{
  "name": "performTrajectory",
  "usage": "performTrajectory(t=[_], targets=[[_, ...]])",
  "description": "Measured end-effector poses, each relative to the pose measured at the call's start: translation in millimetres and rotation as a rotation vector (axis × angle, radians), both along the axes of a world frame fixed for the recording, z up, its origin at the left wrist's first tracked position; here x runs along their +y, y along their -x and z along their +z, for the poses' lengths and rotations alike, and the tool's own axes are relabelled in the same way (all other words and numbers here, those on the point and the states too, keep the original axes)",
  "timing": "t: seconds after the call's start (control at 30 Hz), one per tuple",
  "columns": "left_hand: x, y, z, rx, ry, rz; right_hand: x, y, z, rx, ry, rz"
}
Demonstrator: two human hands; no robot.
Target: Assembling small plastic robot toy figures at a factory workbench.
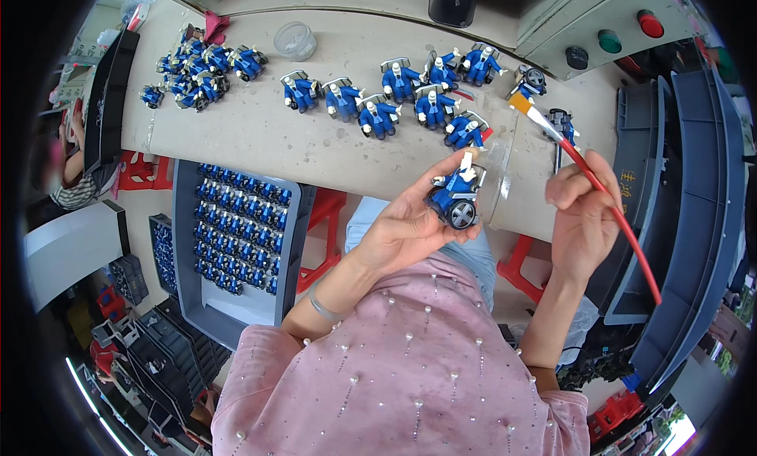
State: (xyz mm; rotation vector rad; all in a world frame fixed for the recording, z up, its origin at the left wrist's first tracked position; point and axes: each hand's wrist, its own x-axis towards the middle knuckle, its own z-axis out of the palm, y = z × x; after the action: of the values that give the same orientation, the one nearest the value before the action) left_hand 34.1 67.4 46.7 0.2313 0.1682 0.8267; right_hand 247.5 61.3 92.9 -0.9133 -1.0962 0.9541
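My left hand is closed round a small figurine in a wheelchair, dressed in blue, with a spoked black wheel facing me. In my right hand is a paintbrush with a red handle, held between thumb and fingers. Its tan bristles point up and to the left, above the table and apart from the figurine. Just beyond my left hand, several like figurines sit upright on the table. Two more wheelchair pieces lie near the brush tip, partly behind it.
A heap of blue figurines stands at the table's far left, beside a clear plastic cup. Left of me, a grey crate holds rows of figurines. Grey bins stand at the right. Red stools show below the table.
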Motion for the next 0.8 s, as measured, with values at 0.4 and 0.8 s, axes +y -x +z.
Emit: performTrajectory(t=[0.4,0.8], targets=[[5,-4,-7,0.012,-0.032,-0.066,-15,21,31,-0.440,-0.099,-0.161],[-2,-9,-5,0.075,-0.092,-0.023,-18,17,34,-0.431,-0.087,-0.148]])
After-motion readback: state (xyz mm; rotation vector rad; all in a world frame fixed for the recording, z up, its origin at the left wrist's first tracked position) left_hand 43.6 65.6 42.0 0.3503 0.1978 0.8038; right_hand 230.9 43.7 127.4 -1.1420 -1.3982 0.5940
